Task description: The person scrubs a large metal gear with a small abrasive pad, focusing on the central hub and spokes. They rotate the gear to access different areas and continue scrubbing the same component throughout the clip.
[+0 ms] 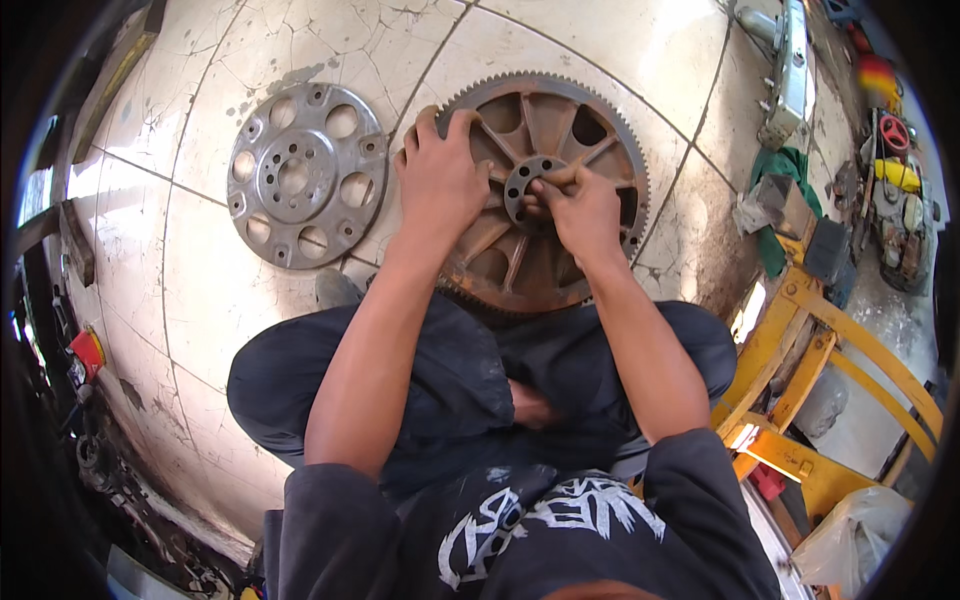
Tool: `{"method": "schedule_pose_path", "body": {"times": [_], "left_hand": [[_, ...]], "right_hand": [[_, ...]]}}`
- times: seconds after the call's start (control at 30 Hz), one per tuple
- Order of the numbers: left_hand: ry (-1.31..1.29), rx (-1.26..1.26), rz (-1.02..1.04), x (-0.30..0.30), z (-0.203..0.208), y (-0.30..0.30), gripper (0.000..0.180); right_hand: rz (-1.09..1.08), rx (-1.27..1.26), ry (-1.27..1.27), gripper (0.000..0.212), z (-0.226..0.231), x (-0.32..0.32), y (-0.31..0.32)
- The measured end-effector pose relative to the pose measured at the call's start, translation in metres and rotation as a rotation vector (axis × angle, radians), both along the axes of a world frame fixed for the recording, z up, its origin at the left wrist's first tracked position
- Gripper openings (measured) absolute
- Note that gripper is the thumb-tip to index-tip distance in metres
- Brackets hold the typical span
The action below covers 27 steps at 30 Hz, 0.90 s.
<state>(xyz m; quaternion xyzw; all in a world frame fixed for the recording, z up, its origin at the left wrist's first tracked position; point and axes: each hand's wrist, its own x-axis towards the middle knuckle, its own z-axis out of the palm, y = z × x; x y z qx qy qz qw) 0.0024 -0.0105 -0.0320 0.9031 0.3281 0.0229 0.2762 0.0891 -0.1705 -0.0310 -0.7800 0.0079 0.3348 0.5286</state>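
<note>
A rusty spoked flywheel [512, 258] with a toothed rim lies flat on the floor before my crossed legs. My left hand [440, 180] rests over its left edge, fingers curled around the rim and thumb reaching inward. At the round hub [518, 183], which has a ring of small holes, my right hand [588, 207] is closed, fingertips pinched together at the centre. Whatever those fingertips may hold is hidden. Left of the flywheel, apart from both hands, lies a flat grey metal disc [293, 210] with large round holes around a smaller-holed middle.
Cracked cream tiles [190, 250] cover the floor. A yellow metal frame [770, 385] stands at the right, near a clear plastic bag [855, 535]. Farther up lie a long metal part [788, 85] and green cloth [785, 170]. Dark clutter and a red object [87, 350] line the left.
</note>
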Motion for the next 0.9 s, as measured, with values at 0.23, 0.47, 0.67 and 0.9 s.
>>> {"method": "schedule_pose_path", "body": {"times": [0.23, 0.47, 0.67, 0.9], "left_hand": [[-0.001, -0.008, 0.014, 0.004, 0.004, 0.003, 0.063], [0.020, -0.046, 0.003, 0.004, 0.005, 0.003, 0.065], [0.022, -0.047, 0.008, 0.003, 0.006, 0.000, 0.063], [-0.007, -0.004, 0.002, 0.000, 0.001, 0.004, 0.063]], "right_hand": [[-0.009, 0.000, -0.015, 0.014, 0.012, 0.001, 0.004], [0.080, -0.050, -0.067, 0.015, 0.008, 0.002, 0.007], [0.031, -0.076, -0.054, 0.010, 0.019, -0.003, 0.005], [0.054, -0.158, -0.128, 0.008, 0.020, -0.001, 0.007]]}}
